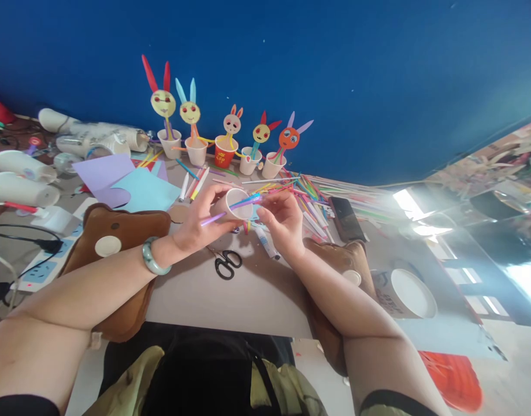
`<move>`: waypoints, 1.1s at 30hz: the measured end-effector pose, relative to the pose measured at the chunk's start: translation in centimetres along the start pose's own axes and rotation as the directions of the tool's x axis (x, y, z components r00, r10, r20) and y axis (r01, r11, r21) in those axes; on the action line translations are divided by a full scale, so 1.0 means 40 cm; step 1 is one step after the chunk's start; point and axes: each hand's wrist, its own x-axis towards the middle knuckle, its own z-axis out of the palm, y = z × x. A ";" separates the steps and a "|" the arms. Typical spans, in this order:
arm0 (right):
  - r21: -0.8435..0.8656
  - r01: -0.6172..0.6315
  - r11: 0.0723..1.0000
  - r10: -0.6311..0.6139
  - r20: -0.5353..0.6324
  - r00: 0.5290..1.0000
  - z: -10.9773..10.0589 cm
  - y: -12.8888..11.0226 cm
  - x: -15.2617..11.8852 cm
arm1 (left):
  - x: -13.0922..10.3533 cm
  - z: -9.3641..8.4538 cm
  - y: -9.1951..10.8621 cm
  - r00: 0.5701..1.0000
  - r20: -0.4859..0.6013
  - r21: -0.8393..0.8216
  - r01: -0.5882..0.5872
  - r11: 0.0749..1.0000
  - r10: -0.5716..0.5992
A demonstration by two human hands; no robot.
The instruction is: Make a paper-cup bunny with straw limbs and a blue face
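My left hand (207, 216) is wrapped round a white paper cup (244, 212), which is tilted with its open mouth toward the right. A purple straw (212, 219) sticks out of the cup's left side. Blue and purple straws (244, 201) cross the cup's mouth, and the fingers of my right hand (283, 219) pinch their outer end. Black-handled scissors (227, 264) lie on the table (230, 303) below the cup. A glue tube (267, 241) rests just under my right hand.
Several paper cups with rabbit-faced figures (224, 153) stand along the blue wall. Straws and markers (312, 214) lie scattered behind my hands. Brown cushions (118, 277) sit under both forearms. A phone (345, 218) lies right, a power strip (48, 266) left, and a large white cup (410, 294) at the right.
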 end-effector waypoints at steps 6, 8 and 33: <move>0.068 -0.164 0.984 0.138 0.287 0.948 0.016 0.006 -0.025 | -0.016 -0.012 -0.010 0.924 0.021 0.364 -0.362 0.858 0.381; 0.045 -0.179 0.983 0.156 0.318 0.935 0.019 0.007 -0.029 | -0.021 -0.010 -0.017 0.902 0.065 0.443 -0.410 0.797 0.428; -0.399 0.239 0.885 0.083 0.641 0.763 -0.049 -0.009 0.036 | 0.017 -0.015 -0.022 0.963 0.204 0.095 -0.198 0.976 0.176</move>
